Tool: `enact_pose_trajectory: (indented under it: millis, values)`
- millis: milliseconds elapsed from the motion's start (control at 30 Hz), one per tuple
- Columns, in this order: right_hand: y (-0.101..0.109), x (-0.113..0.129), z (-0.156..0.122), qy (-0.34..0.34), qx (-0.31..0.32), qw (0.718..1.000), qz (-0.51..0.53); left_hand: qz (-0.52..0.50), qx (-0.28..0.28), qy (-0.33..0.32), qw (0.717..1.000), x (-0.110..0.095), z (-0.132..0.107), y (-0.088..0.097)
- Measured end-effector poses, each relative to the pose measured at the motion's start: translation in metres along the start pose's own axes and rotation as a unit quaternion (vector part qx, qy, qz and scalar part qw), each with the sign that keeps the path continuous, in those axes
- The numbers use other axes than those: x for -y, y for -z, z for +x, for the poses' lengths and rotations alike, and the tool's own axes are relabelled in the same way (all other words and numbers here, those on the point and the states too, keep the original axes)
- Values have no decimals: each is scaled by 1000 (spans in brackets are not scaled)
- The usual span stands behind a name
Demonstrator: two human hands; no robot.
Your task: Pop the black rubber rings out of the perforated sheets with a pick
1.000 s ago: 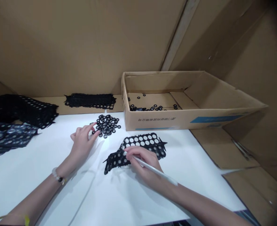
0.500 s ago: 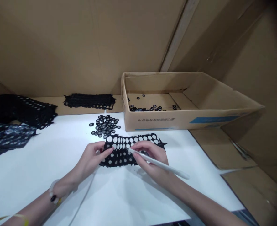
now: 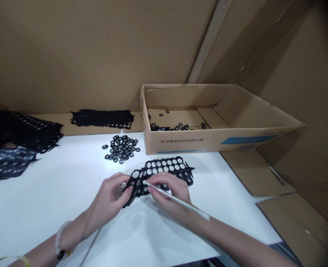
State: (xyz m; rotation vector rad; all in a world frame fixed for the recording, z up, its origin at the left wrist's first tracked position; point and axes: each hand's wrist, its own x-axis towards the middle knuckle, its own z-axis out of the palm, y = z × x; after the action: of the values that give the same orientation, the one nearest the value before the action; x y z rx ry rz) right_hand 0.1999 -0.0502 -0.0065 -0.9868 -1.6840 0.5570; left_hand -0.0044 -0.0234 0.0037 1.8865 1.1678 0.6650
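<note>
Tilted since the earlier frame, the black perforated strip [image 3: 160,167] now slants across the white work surface [image 3: 47,196], its long axis rising from lower left to upper right. The left hand [image 3: 108,195], curled, pinches its lower end. The right hand [image 3: 168,189], nearer its middle and far end, holds a white pen [image 3: 177,200] against it.

Black sheet stack [image 3: 19,129] cut off at left frame edge; held punched sheet [image 3: 161,167] partly hidden by left hand [image 3: 108,193] and right hand [image 3: 169,189]; loose rings [image 3: 121,148] too small for detail.
</note>
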Motion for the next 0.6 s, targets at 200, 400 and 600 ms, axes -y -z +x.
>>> enact_pose_trajectory:
  millis: [200,400,600]
  values:
    - [0,4,0,10,4,998,59,29,-36,-70,997,1,-1,-2]
    - [0,3,-3,-10,18,997,71,28,-56,-105,992,1,1,-3]
    - [0,2,-1,11,25,997,68,71,-60,-123,988,3,0,-4]
